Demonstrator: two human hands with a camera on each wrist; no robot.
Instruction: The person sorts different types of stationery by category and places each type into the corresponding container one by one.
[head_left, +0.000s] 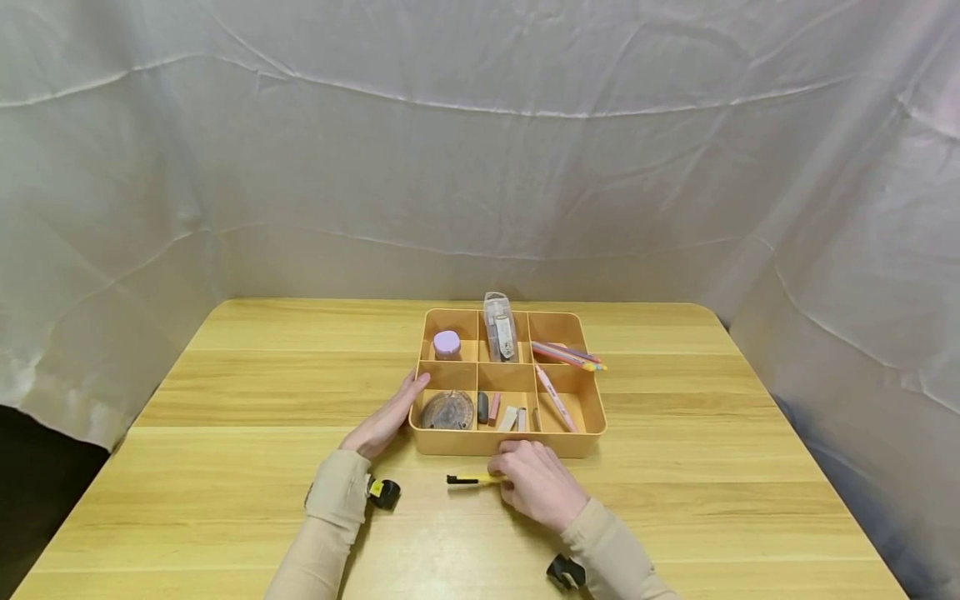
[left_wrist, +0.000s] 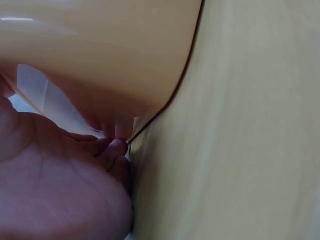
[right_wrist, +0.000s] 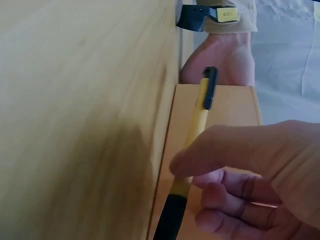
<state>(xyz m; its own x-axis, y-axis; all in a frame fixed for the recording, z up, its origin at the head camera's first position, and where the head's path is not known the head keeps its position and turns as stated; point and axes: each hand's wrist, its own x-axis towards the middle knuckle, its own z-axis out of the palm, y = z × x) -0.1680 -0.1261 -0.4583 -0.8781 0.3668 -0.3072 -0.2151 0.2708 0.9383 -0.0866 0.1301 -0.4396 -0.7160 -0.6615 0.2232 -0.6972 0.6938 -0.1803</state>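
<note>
Between thumb and fingers, my right hand (head_left: 538, 483) pinches a yellow pen (right_wrist: 196, 131) with a black clip and black grip. In the head view the pen lies crosswise, its black end pointing left, just in front of a tan compartment tray (head_left: 510, 444). My left hand (head_left: 386, 419) touches the tray's left side, its fingers stretched along the wall. In the left wrist view, its fingertips (left_wrist: 117, 145) meet the tray's glossy wall low down near the tabletop; part of those fingers is hidden.
The tray holds a lilac-lidded jar (head_left: 447, 343), a clear case (head_left: 500, 327), several colored pens (head_left: 564, 354), a pink pen (head_left: 555, 398), a round clear disc (head_left: 447, 410) and small erasers (head_left: 508, 418). Under it is a wooden table (head_left: 262, 400), with grey cloth (head_left: 480, 183) behind.
</note>
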